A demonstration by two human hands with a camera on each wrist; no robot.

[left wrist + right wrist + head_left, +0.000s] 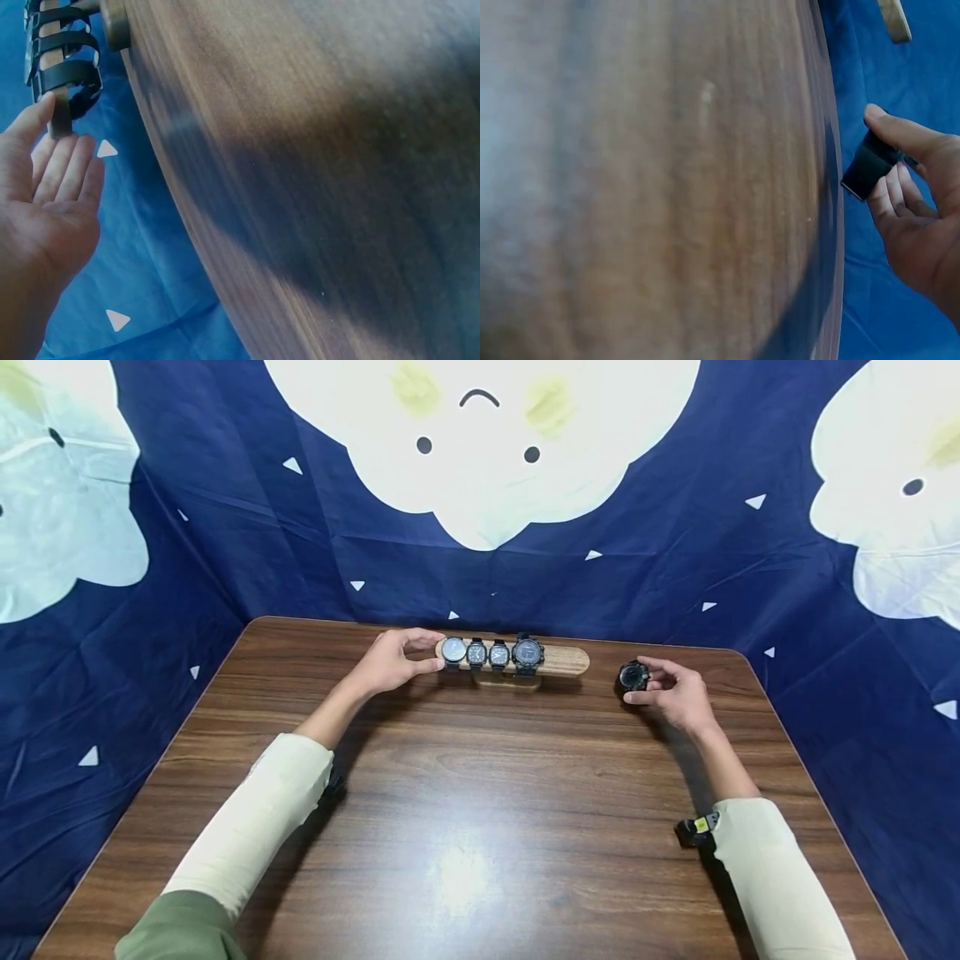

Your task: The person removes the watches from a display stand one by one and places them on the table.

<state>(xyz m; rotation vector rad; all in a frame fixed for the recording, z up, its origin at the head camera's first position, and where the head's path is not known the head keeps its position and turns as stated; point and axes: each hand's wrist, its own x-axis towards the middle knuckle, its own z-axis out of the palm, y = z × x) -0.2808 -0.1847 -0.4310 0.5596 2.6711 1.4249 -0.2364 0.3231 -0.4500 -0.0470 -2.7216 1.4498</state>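
A wooden watch stand (566,661) with a rounded bar stands near the table's back edge. Several watches with dark straps sit side by side on it, among them a pale-faced watch (453,649) at the left end and a bulky black watch (527,652) nearest the bare right part. With thumb and fingers, my left hand (395,662) holds the bar's left end; in the left wrist view, a strap (69,73) loops round the bar just beyond the thumb. Right of the stand, my right hand (678,695) grips another black watch (633,677), whose strap (871,166) shows in the right wrist view.
The brown wooden table (450,760) reaches from the stand toward me. Behind it and at both sides hangs a dark blue cloth (225,543) with white clouds and triangles. A small black device (692,832) sits at my right sleeve.
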